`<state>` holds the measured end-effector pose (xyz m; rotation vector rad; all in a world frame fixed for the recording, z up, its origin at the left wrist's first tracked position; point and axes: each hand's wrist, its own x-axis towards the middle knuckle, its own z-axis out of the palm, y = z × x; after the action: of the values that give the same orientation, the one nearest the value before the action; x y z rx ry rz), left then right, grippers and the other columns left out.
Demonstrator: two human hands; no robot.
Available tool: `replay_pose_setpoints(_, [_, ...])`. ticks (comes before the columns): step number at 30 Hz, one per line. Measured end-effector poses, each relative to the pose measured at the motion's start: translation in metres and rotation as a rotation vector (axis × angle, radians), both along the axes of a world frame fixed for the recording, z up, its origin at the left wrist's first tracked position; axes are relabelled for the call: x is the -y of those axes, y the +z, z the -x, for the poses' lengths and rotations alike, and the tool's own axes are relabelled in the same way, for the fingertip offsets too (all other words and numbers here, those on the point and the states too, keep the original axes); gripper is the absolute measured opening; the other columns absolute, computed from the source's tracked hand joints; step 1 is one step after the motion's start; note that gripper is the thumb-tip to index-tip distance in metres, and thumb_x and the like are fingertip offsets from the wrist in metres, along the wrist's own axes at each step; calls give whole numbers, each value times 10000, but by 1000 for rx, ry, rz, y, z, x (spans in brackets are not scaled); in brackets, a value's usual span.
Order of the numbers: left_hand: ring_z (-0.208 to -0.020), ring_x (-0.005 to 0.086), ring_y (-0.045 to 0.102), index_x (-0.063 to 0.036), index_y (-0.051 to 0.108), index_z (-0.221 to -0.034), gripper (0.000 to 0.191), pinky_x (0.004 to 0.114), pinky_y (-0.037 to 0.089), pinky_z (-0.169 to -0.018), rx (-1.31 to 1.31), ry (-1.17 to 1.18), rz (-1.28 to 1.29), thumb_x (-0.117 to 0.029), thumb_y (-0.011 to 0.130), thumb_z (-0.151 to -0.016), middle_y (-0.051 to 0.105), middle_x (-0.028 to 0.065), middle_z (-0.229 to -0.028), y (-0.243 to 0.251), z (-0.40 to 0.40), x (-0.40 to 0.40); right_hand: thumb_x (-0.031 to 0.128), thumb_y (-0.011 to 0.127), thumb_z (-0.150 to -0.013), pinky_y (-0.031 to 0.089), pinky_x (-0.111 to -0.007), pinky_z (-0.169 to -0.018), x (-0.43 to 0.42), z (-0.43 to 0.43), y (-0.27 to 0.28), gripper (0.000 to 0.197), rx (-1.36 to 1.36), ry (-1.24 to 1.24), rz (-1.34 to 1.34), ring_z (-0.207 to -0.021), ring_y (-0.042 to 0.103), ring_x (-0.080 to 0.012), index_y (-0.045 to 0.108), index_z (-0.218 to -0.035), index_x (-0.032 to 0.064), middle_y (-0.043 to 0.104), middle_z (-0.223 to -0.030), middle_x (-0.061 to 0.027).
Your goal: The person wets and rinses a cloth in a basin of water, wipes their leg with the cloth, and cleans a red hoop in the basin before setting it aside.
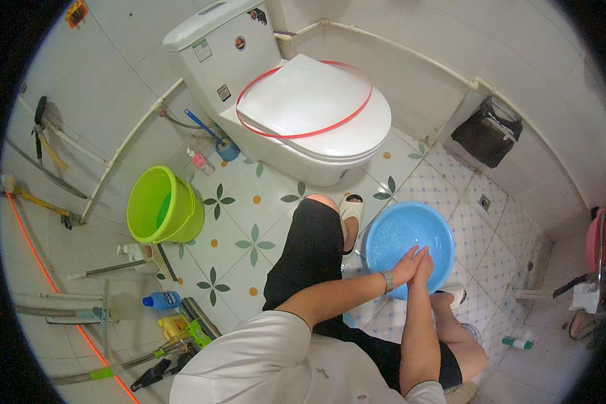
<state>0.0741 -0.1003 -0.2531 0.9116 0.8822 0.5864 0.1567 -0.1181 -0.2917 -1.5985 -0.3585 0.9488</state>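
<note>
A light-blue plastic basin (379, 222) with water in it stands on the tiled floor between my feet. My left hand (405, 267), with a metal-band watch (387, 281) at its wrist, is over the near part of the basin. Against it lies my right hand (422, 266), palms together and fingertips pointing away from me over the water. Nothing shows in either hand, though the space between the palms is hidden.
A white toilet (313, 101) with its lid down stands ahead. To the left are a green bucket (149, 212), a toilet brush (202, 123), a pink pump bottle (200, 161), a blue bottle (161, 300) and mops (202, 331). A black bin bag (485, 134) hangs at right, near a floor drain (484, 202).
</note>
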Motion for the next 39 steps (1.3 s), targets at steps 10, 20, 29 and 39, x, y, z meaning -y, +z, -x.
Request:
replay_pose_setpoints(10, [-1248,246,405,12,370,-1334,718,325,306,-1041,33,-158,126,-579,331,-928,440,182,-1334,30,8,-13,193,398,-922,448,-374,-610,-1,-19,-44,322,583,228,-40,-646,517,-242,565,-765,-33,590,-708,-140])
replay_pose_setpoints(20, [-1125,312,517,27,394,-1288,627,364,381,-971,-15,-80,-36,-494,355,-940,554,215,-1174,5,10,-21,211,454,-912,450,-350,-653,-10,10,9,219,60,6,-64,-695,495,-200,557,-858,26,567,-770,-100])
replay_pose_setpoints(29, [-902,164,595,-25,526,-1189,349,319,492,-768,-31,-235,121,-197,559,-887,626,79,-976,34,20,-12,278,496,-904,236,-346,-1089,38,19,82,571,-260,-20,-216,-1329,311,-212,348,-1377,-6,344,-1440,-124])
replay_pose_setpoints(39, [-775,121,538,-18,577,-1001,193,254,452,-711,-288,-374,-384,-154,590,-863,578,32,-875,48,46,-34,294,597,-869,497,-281,-630,72,25,95,310,-98,107,17,-744,590,-157,584,-939,-8,602,-828,-80])
